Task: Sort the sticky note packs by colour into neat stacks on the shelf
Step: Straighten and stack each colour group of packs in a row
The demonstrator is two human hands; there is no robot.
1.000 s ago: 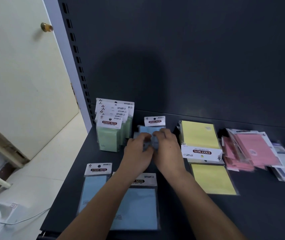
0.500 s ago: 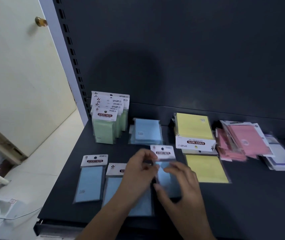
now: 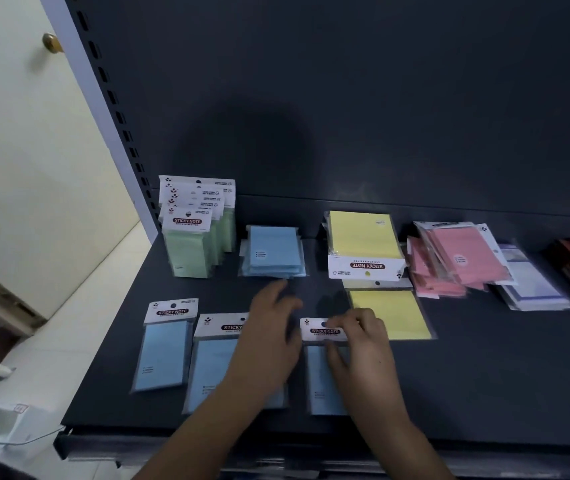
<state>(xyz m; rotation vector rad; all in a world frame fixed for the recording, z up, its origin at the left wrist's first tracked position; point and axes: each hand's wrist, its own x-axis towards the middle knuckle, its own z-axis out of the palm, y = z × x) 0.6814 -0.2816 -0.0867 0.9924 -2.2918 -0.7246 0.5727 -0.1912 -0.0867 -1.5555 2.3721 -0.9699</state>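
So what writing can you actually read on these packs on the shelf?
"STICKY NOTE": front green pack, header.
"STICKY NOTE": leftmost blue pack, header.
"STICKY": middle blue pack, rest hidden by the left hand.
"STICKY NOTE": right blue pack, pinched by the right hand.
"STICKY NOTE", upside down: yellow stack.
Smaller print everywhere: too blurred.

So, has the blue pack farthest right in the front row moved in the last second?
Yes. The blue pack moved from the back blue stack toward the front edge of the shelf; it now lies right of the middle blue pack.
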